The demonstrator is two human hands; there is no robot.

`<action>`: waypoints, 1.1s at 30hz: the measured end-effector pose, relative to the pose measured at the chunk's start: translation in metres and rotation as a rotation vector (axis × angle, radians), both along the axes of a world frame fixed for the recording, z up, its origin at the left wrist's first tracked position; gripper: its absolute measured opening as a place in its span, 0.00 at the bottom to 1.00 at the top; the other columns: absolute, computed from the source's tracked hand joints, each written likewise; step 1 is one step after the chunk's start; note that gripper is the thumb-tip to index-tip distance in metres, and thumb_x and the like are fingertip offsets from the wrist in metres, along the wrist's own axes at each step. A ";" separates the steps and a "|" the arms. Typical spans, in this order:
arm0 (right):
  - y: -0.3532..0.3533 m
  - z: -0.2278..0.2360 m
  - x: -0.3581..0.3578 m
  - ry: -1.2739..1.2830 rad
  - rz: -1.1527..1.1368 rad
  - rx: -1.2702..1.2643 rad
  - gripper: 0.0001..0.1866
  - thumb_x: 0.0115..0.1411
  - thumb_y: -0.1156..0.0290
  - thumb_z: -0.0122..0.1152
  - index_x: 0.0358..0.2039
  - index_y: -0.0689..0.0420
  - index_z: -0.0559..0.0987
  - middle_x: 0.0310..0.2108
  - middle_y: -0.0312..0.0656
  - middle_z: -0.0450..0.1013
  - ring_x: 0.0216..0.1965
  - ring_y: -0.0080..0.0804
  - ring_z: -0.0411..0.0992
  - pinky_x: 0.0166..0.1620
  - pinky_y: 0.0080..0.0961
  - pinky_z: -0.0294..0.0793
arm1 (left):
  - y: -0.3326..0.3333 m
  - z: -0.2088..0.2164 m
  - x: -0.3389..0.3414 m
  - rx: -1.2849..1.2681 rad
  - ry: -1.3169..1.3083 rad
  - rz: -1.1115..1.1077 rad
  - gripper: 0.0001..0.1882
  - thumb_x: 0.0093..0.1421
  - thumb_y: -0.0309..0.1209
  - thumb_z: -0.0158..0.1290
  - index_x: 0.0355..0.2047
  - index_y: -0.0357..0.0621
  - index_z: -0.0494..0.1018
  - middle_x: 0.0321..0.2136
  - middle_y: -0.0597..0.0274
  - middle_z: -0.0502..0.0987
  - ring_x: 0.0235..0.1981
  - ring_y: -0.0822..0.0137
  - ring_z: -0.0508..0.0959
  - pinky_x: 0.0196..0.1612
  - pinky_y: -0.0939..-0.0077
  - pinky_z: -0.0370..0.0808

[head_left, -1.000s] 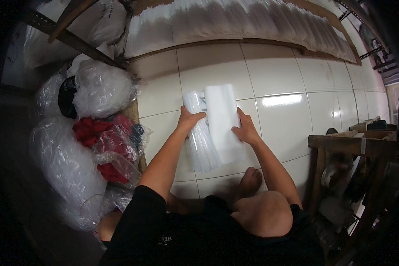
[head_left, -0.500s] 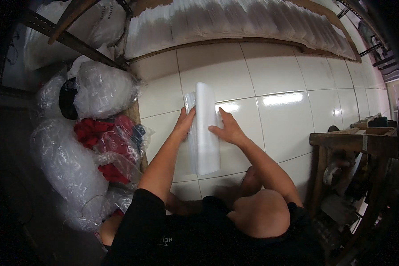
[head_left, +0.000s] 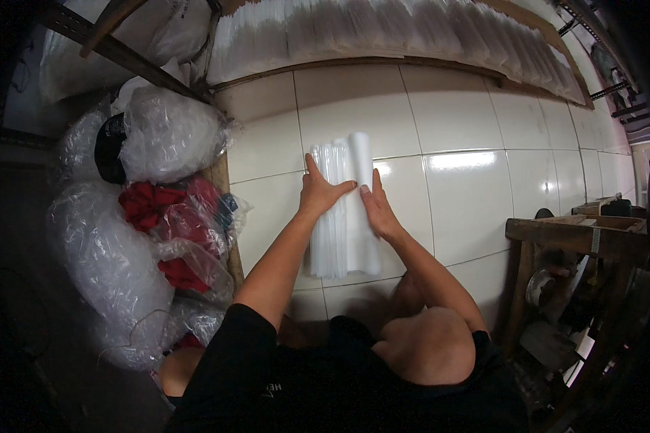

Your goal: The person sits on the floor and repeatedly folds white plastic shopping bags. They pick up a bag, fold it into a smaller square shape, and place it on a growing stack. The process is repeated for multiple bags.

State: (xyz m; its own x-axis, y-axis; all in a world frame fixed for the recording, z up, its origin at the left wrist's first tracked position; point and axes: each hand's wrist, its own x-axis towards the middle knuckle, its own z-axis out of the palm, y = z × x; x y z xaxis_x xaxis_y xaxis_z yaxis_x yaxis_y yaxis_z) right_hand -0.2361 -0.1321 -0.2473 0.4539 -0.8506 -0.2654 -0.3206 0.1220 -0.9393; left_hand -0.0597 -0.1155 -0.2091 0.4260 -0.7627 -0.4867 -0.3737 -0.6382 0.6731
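Observation:
A long stack of whitish, see-through plastic sheets point(head_left: 330, 238) lies lengthwise between my hands, its right part curved over into a smooth roll point(head_left: 361, 249). Layered edges show along its left part. My left hand point(head_left: 322, 189) grips the stack's left side, thumb stretched across the top toward the roll and index finger pointing away from me. On the right side my right hand point(head_left: 379, 211) presses against the roll, its thumb tip close to the left thumb. The undersides of the hands and some fingers are hidden by the stack.
White floor tiles point(head_left: 469, 195) surround the stack. Rows of similar plastic bundles point(head_left: 383, 36) stand on a wooden board at the back. Clear bags point(head_left: 108, 274), some with red cloth point(head_left: 152, 206), crowd the left. A wooden bench point(head_left: 549, 229) stands at right.
The stack has turned and spread, showing more layered edges at left, with the roll farther right. My left hand has moved right, its thumb now over the top.

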 end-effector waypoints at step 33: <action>-0.035 0.224 -0.054 -0.171 0.156 -0.600 0.55 0.57 0.27 0.44 0.68 0.64 0.53 0.64 0.55 0.60 0.66 0.51 0.57 0.69 0.43 0.49 | 0.056 0.063 -0.051 -1.036 -0.324 -0.105 0.66 0.44 0.36 0.74 0.67 0.33 0.33 0.56 0.50 0.64 0.57 0.57 0.70 0.62 0.63 0.65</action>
State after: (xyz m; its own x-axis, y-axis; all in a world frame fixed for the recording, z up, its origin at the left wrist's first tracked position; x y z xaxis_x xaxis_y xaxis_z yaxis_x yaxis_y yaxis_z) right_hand -0.2897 -0.1667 -0.0236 0.5777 -0.7493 0.3237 -0.1313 -0.4768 -0.8692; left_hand -0.1109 -0.0595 -0.1461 0.3271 -0.7776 0.5369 -0.6497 0.2276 0.7254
